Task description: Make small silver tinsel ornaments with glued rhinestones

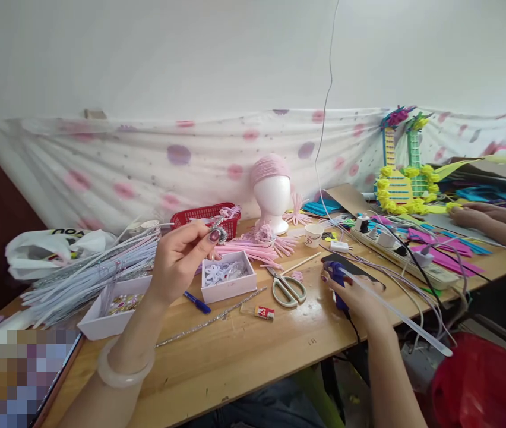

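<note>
My left hand (182,255) is raised over the table, thumb and fingers pinching a small curled silver tinsel piece (221,232). My right hand (362,300) is wrapped around a blue hot glue gun (337,274), and a long clear glue stick (413,324) sticks out of its back. Between the hands lie white-handled scissors (289,290), a lighter (264,312) and a silver tinsel stem (208,324). Below the left hand stands a white box (230,291) of pale lilac flower shapes. A white foam head (273,196) wears a pink wrapped cap (271,168).
At left are a bundle of pale stems (97,282), a box of gems (101,321) and a tablet-like screen (16,380). A red basket (182,217) sits behind. To the right are a power strip (431,270), tangled cords, craft guitars (398,184) and another person's hand (471,217).
</note>
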A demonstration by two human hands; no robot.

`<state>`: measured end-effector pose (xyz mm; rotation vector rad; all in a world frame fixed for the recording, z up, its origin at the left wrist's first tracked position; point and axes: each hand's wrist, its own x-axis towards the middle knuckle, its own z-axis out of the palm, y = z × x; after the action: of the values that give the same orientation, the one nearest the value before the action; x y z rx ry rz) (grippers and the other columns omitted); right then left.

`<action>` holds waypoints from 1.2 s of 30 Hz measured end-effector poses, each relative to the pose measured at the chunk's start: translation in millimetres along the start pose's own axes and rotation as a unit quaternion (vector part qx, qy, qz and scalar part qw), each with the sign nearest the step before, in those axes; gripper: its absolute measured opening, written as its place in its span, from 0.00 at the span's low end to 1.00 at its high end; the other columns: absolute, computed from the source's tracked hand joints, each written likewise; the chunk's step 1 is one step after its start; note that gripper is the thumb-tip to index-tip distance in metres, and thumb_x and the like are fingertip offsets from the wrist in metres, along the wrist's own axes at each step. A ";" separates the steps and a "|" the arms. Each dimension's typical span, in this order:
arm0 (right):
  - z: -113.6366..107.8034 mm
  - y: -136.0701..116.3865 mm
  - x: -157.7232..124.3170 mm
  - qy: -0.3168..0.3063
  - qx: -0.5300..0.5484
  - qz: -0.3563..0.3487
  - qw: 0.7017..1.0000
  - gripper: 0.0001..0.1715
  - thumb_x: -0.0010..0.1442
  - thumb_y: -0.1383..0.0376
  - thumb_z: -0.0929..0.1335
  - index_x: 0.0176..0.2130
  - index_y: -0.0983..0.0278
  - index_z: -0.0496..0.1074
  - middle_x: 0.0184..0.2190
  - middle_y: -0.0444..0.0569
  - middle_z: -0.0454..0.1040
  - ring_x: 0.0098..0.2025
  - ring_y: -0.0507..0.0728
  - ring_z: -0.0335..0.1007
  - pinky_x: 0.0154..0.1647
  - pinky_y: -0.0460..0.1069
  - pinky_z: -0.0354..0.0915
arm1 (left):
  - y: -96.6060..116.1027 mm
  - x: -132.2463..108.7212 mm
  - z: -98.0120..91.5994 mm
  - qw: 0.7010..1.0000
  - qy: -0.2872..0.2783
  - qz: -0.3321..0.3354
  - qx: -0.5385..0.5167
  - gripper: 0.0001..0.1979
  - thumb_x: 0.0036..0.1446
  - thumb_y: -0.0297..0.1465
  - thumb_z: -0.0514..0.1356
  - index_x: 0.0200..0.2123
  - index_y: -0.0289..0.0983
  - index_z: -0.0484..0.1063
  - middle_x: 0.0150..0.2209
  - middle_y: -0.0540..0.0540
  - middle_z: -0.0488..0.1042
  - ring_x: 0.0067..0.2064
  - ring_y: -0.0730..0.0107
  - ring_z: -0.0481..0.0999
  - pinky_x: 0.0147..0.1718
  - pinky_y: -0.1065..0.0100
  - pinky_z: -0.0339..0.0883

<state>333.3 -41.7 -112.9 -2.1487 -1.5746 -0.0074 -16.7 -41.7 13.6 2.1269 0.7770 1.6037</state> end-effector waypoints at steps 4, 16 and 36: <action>3.7 -14.0 11.9 -0.017 0.070 0.031 0.997 0.20 0.60 0.55 0.65 0.28 0.65 0.77 0.27 0.60 0.78 0.35 0.67 0.76 0.34 0.54 0.65 | -0.8 -3.0 15.3 0.998 -0.043 -0.033 -0.038 0.16 0.64 0.33 0.58 0.23 0.37 0.70 0.22 0.51 0.70 0.26 0.71 0.73 0.27 0.69 0.65; -69.4 -83.1 -1.8 -0.160 0.593 -0.184 0.768 0.33 0.57 0.37 0.65 0.23 0.62 0.70 0.23 0.50 0.74 0.30 0.59 0.72 0.34 0.52 0.70 | 2.4 -6.4 28.1 0.992 -0.059 -0.089 -0.062 0.17 0.65 0.38 0.57 0.25 0.37 0.68 0.23 0.50 0.69 0.28 0.68 0.73 0.29 0.68 0.67; -53.4 -77.9 -41.6 -0.185 0.553 -0.145 0.799 0.42 0.56 0.29 0.56 0.27 0.59 0.76 0.18 0.50 0.69 0.20 0.59 0.63 0.17 0.52 0.56 | 7.7 -13.8 40.6 0.992 -0.122 -0.003 0.020 0.14 0.68 0.32 0.53 0.28 0.38 0.68 0.27 0.49 0.69 0.30 0.70 0.68 0.31 0.68 0.61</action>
<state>263.2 -81.3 -48.3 -0.9909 -1.4838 1.0228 20.9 -54.8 -4.0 2.2903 0.7392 1.3015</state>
